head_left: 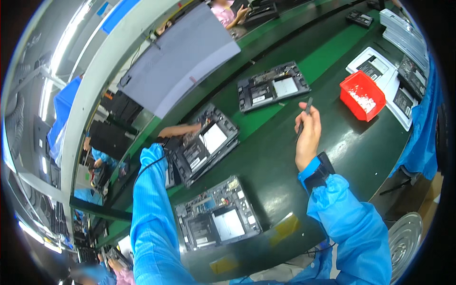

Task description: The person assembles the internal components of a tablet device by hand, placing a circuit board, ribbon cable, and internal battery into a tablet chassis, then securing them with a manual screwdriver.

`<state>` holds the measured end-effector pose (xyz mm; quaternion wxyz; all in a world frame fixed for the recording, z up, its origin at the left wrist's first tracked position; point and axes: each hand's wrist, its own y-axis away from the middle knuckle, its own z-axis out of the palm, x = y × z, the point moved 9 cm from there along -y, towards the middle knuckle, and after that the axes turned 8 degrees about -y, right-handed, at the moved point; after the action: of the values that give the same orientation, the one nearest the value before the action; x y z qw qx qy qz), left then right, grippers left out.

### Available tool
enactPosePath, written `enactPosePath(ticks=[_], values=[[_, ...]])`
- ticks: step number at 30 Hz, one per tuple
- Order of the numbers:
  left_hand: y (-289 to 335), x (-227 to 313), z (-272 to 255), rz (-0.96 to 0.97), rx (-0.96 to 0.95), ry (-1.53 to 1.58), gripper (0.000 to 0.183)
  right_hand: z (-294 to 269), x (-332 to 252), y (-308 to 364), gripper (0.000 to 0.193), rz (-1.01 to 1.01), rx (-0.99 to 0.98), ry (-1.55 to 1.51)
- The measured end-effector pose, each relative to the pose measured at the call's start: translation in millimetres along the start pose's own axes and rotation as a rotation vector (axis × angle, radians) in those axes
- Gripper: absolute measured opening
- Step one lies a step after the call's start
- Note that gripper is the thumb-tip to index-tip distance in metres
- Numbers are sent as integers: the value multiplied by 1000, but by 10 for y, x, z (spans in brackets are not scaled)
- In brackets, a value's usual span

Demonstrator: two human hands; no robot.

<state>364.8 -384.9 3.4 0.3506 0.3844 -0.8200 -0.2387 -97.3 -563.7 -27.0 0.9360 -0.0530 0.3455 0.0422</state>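
My left hand [183,129] reaches to the far-left edge of an opened laptop base [192,154], fingers curled at its edge and partly hidden. This base looks tilted, with another dark base [172,175] showing beneath it. A dark band and a thin cord circle my left wrist. Over the bench, my right hand [308,135] is closed around a slim dark stick-like tool [308,105] pointing up. Nearest me lies another opened laptop base [237,209] with its circuit board and battery exposed. A third opened base [273,88] rests farther off.
A red bin [349,90] of small white pieces stands at the right, beside white trays [392,102] holding black batteries. Stacked pale trays [403,35] lie behind. A grey panel [185,57] hangs at the upper left. Across the bench, a person in pink [223,12] handles a dark part.
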Motion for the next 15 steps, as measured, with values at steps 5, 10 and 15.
enactPosePath(ticks=[5, 10, 15], values=[[-112, 4, -199, 105, 184, -255, 96, -43, -32, -59, 26, -5, -8, 70], [447, 783, -243, 149, 337, -557, 114, -144, -18, -86, 29, -25, 7, 123], [1037, 577, -776, 214, 404, -344, 109, -70, -14, -66, 30, -23, -37, 120]])
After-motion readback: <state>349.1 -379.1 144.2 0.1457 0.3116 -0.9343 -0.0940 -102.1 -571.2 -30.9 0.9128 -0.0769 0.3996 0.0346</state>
